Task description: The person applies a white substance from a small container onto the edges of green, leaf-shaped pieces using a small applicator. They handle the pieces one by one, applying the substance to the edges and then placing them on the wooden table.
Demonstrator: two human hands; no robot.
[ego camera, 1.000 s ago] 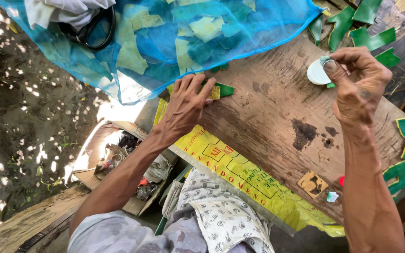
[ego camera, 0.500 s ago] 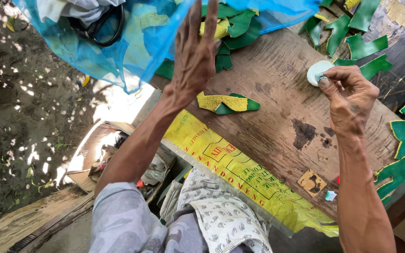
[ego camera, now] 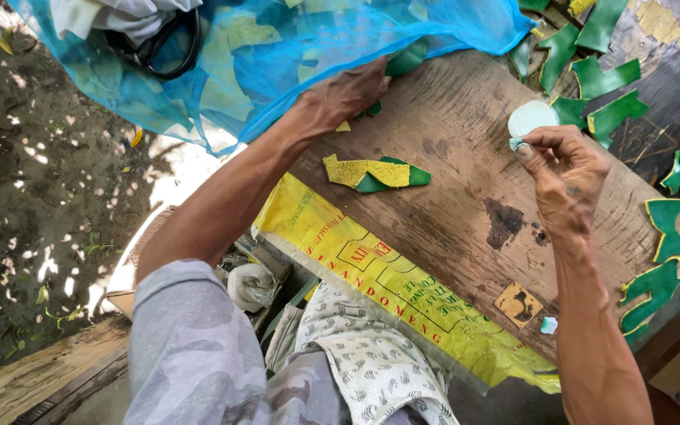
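On worn wooden tabletop [ego camera: 466, 149]: left hand [ego camera: 348, 94], grip flat and spread, pressing edge of blue mesh net [ego camera: 277, 55]; right hand [ego camera: 564, 169], grip pinching small round white lid [ego camera: 530, 118]. Between both, folded green-and-yellow cut scrap [ego camera: 375, 173], untouched.

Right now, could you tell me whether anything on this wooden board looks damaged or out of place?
The wooden board has a dark stained patch near its middle. One green-and-yellow cut piece lies alone and folded over, apart from the other green pieces by the right hand. The left hand reaches under the blue net.
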